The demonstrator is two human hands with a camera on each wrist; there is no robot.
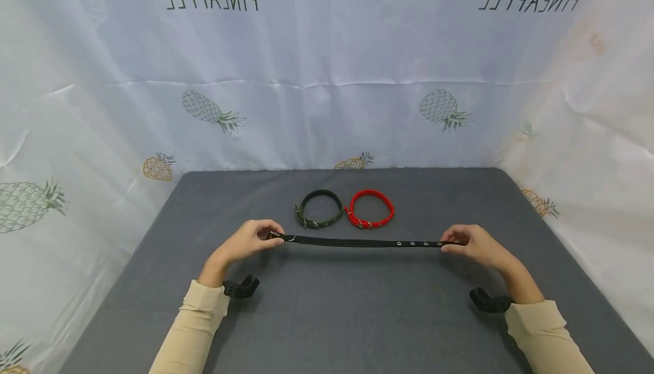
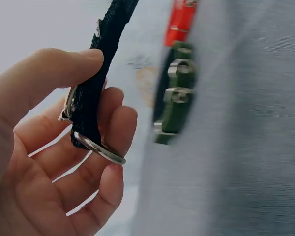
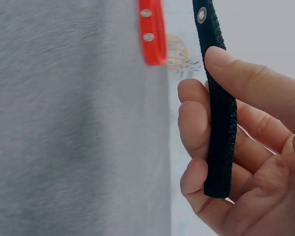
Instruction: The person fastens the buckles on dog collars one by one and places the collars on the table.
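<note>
The grey table (image 1: 337, 306) spreads beneath the black strap (image 1: 337, 242), which I hold stretched above it. My left hand (image 1: 252, 238) pinches the strap's buckled end, my right hand (image 1: 476, 243) its eyeleted end. Beyond the strap lie the green collar (image 1: 329, 223) and red collar (image 1: 380, 223).

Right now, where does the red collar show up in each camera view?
Head: red collar lies right of centre, beyond the black collar.
Left wrist: red collar at the top edge, right of centre, cut off.
Right wrist: red collar at the top edge, near centre, cut off.
Shared landmark: the black collar.
</note>
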